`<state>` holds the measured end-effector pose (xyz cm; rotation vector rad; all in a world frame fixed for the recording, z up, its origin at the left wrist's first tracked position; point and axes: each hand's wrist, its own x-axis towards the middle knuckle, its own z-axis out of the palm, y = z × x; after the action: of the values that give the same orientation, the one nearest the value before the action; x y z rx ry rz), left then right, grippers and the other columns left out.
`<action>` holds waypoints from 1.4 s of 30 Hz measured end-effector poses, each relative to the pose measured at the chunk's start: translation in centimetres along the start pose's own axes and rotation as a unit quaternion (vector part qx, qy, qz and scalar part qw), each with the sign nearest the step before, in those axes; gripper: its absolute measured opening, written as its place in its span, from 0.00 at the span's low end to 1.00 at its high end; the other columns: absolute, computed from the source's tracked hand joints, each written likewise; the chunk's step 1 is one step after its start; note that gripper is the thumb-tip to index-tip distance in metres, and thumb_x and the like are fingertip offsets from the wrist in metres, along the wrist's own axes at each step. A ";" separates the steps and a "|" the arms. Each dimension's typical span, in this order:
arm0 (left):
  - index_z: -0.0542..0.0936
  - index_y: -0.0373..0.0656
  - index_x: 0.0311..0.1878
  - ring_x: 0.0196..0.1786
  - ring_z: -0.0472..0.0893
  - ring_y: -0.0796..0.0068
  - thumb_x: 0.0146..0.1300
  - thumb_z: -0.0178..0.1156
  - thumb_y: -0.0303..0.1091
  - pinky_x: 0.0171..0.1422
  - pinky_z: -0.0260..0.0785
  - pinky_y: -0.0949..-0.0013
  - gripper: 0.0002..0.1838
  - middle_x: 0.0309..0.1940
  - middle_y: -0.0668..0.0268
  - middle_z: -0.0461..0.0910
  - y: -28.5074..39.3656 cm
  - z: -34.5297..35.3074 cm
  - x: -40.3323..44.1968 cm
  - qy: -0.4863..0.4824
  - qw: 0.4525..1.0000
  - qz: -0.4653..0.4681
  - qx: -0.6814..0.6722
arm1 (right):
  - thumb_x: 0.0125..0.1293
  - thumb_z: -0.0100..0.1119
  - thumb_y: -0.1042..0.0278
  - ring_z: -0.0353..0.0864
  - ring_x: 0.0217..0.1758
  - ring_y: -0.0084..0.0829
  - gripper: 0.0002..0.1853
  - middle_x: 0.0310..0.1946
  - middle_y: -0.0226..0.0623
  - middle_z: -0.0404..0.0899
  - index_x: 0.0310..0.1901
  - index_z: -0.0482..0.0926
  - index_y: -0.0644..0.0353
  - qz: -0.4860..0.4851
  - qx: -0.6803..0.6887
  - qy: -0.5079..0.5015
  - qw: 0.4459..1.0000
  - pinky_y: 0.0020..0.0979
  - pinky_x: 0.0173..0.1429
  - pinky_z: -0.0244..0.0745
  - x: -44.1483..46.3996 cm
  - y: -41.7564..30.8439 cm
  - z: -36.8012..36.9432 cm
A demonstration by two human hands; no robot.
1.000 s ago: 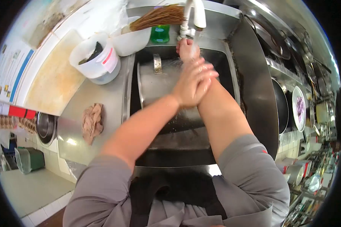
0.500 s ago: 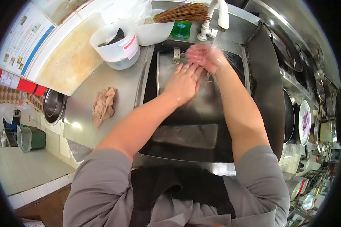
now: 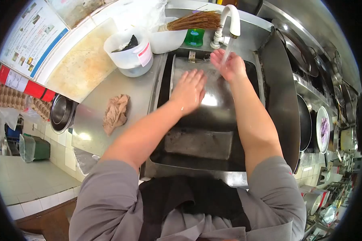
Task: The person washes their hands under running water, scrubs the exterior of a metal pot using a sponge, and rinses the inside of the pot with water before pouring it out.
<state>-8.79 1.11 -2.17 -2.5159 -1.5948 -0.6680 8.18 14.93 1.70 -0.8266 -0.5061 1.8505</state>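
Note:
My right hand (image 3: pixel 231 66) is held palm up under the white tap (image 3: pixel 235 25), and the water stream runs onto it. Its fingers are stretched out and it holds nothing. To the left of it, my left hand (image 3: pixel 189 91) is wet, palm down, with fingers extended and nothing in it. Both hands are above a large metal tray (image 3: pixel 217 116) in the dark sink (image 3: pixel 189 162). Whether the left palm touches the tray cannot be seen.
Left of the sink are a crumpled brown cloth (image 3: pixel 116 114) and a translucent tub (image 3: pixel 129 64). Behind it are a straw brush (image 3: pixel 195 21) and a green bottle (image 3: pixel 194 38). A dark metal panel (image 3: pixel 282 100) rises on the right, with pans (image 3: pixel 303 120) beyond it.
My hands have come apart: the left has moved back from the right, toward me and to the left. The right hand has turned palm up and shifted slightly right under the stream.

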 end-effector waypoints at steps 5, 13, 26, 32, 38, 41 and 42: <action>0.68 0.42 0.71 0.77 0.60 0.54 0.69 0.53 0.48 0.81 0.46 0.47 0.31 0.73 0.54 0.65 0.5 0.0 0.8 -0.004 0.999 -0.040 0.002 | 0.74 0.46 0.65 0.84 0.50 0.49 0.16 0.47 0.50 0.83 0.51 0.77 0.70 -0.061 -0.146 -0.014 0.987 0.45 0.56 0.81 -0.5 2.0 -0.8; 0.61 0.38 0.75 0.80 0.54 0.55 0.74 0.45 0.56 0.83 0.39 0.46 0.37 0.77 0.54 0.58 -0.3 -0.8 1.7 -0.104 0.982 -0.118 0.105 | 0.72 0.45 0.54 0.76 0.66 0.42 0.21 0.61 0.37 0.80 0.56 0.82 0.54 -0.188 -0.866 0.047 0.460 0.46 0.70 0.68 -0.1 -0.2 -5.5; 0.79 0.29 0.42 0.39 0.82 0.47 0.76 0.46 0.50 0.45 0.70 0.52 0.27 0.28 0.47 0.81 -5.6 -1.2 1.0 0.062 0.802 -0.463 -0.372 | 0.71 0.44 0.54 0.76 0.64 0.44 0.21 0.59 0.40 0.81 0.57 0.82 0.48 -0.090 -0.836 0.079 0.536 0.47 0.70 0.67 -1.8 -1.5 -2.9; 0.74 0.32 0.52 0.40 0.82 0.45 0.77 0.45 0.50 0.47 0.71 0.51 0.25 0.34 0.46 0.82 -0.7 0.5 -6.3 0.115 0.900 -0.351 -0.231 | 0.68 0.49 0.55 0.80 0.60 0.47 0.19 0.55 0.41 0.83 0.55 0.84 0.46 -0.080 -0.831 0.109 0.540 0.41 0.66 0.72 -0.4 -0.7 -3.1; 0.76 0.32 0.33 0.32 0.79 0.48 0.78 0.45 0.51 0.42 0.70 0.54 0.29 0.24 0.46 0.77 1.1 0.0 -8.1 0.089 0.868 -0.381 -0.305 | 0.73 0.51 0.56 0.84 0.55 0.41 0.19 0.48 0.48 0.85 0.51 0.84 0.61 -0.115 -0.626 0.032 0.770 0.40 0.59 0.77 -2.1 -0.9 -1.9; 0.80 0.28 0.41 0.45 0.80 0.33 0.76 0.44 0.49 0.52 0.70 0.46 0.29 0.36 0.35 0.81 0.2 -1.9 -3.5 0.025 0.878 -0.374 -0.297 | 0.76 0.46 0.59 0.85 0.52 0.41 0.20 0.46 0.47 0.85 0.51 0.81 0.69 -0.012 -0.266 0.051 0.962 0.40 0.57 0.80 -1.3 -1.9 0.0; 0.80 0.27 0.42 0.47 0.79 0.33 0.76 0.45 0.50 0.54 0.70 0.46 0.30 0.38 0.34 0.81 -1.0 -1.5 -1.8 0.018 0.884 -0.377 -0.276 | 0.77 0.44 0.60 0.85 0.51 0.41 0.20 0.47 0.48 0.84 0.51 0.80 0.70 0.020 -0.249 0.018 0.968 0.41 0.57 0.80 -2.0 -2.0 0.8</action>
<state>-10.82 -0.38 -1.66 -2.0488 -2.7020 -1.4016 9.33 13.97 4.18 -1.2054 -0.9614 1.7616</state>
